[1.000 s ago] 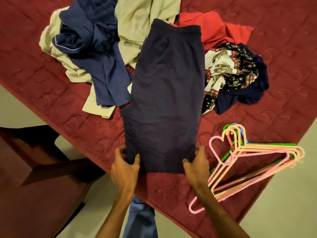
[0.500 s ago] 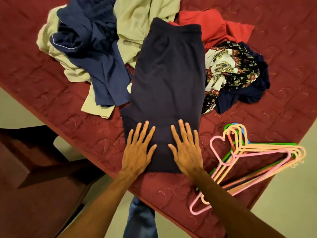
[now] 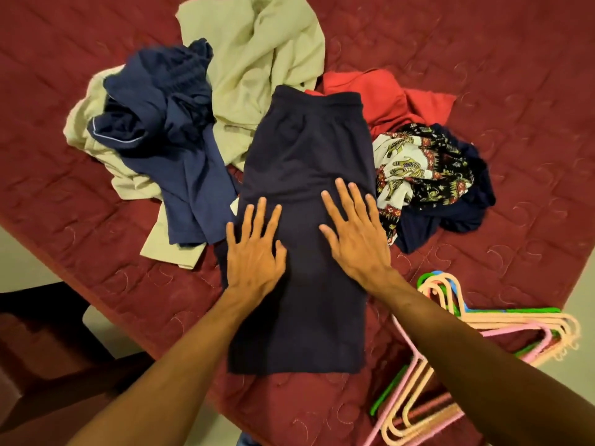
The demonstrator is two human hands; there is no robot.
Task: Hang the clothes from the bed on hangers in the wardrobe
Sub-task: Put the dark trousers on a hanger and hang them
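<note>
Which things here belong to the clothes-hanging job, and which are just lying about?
For the job:
navy shorts
blue top
cream cloth
red cloth
patterned cloth
hangers
bed

Lying about:
dark furniture beside the bed
floor

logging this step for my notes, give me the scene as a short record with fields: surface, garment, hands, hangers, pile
surface: red quilted bed cover
garment in work: dark navy garment, laid flat, waistband at the far end
left hand: flat on the garment, fingers spread
right hand: flat on the garment, fingers spread
hangers: plastic stack on the bed at the right, untouched
pile: cream garment, blue garment, red garment, patterned cloth, crumpled beyond the hands
</note>
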